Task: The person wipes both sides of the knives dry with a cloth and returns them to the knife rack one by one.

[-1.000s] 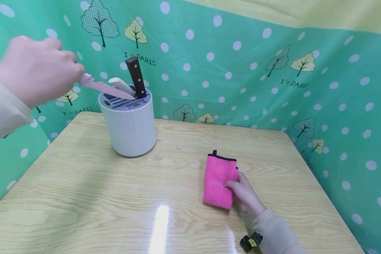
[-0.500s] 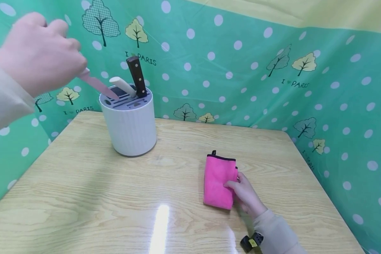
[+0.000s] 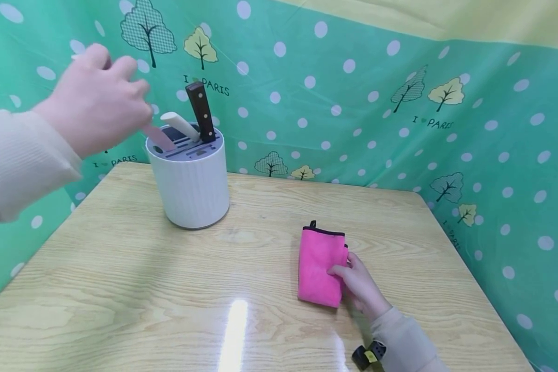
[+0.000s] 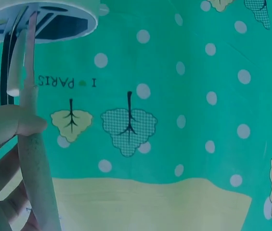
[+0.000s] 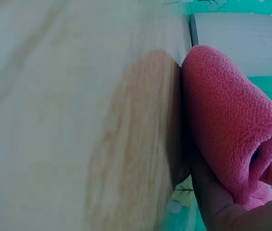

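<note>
My left hand (image 3: 99, 101) grips the pale handle of a pink-bladed knife (image 4: 32, 53). In the left wrist view the blade's tip reaches into a slot in the top of a white round knife block (image 3: 189, 188). Beside it, a white-handled knife (image 3: 180, 125) and a knife with a dark riveted handle (image 3: 201, 111) stand in the block. Low on the right, my right hand (image 3: 360, 284) pinches the edge of a folded pink cloth (image 3: 321, 266) with black trim. In the right wrist view the thick cloth (image 5: 232, 115) curves over the fingers, close to the tabletop.
The wooden table (image 3: 260, 206) carries the block at its back left. A green dotted curtain (image 3: 335, 93) with printed trees hangs behind and at both sides. A black band with a yellow-marked piece (image 3: 369, 355) is at the right wrist.
My left hand has moved right and forward over the block, and the knife's blade has gone down to the block's slotted top. The right hand and the cloth stay nearly still.
</note>
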`<state>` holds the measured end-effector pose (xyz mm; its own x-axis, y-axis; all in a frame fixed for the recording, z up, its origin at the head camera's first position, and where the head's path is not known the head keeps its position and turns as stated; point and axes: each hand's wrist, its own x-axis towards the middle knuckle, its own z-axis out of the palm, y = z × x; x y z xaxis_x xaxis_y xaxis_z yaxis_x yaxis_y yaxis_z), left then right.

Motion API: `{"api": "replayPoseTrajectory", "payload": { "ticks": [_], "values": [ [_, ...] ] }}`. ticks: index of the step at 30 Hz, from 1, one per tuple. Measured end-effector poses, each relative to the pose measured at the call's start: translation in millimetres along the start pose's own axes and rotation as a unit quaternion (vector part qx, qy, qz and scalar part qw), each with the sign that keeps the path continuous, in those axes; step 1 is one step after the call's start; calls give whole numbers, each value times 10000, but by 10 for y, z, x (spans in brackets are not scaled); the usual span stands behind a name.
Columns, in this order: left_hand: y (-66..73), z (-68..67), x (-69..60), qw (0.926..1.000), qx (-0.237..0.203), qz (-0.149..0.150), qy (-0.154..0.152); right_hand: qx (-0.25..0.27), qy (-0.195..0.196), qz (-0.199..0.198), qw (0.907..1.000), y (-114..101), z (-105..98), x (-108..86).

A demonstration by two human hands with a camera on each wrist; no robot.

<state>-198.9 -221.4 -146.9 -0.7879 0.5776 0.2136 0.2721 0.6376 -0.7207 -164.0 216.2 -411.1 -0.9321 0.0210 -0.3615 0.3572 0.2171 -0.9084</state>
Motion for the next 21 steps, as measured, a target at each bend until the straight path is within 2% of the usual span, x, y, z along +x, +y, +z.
{"api": "replayPoseTrajectory", "payload": {
  "ticks": [4, 9, 15, 21],
  "values": [
    [94, 44, 38, 9997, 121, 139, 155, -13, 10, -6, 10000, 0, 0, 2],
    [214, 133, 66, 9973, 104, 173, 701, -55, 19, -2, 10000, -6, 7, 0],
    [319, 231, 79, 9960, 122, 217, 864, 39, 23, -18, 10000, 3, 14, 6],
    [408, 341, 79, 9893, 323, 269, 1396, 49, 58, -61, 10000, 15, 28, 28]
  ]
}}
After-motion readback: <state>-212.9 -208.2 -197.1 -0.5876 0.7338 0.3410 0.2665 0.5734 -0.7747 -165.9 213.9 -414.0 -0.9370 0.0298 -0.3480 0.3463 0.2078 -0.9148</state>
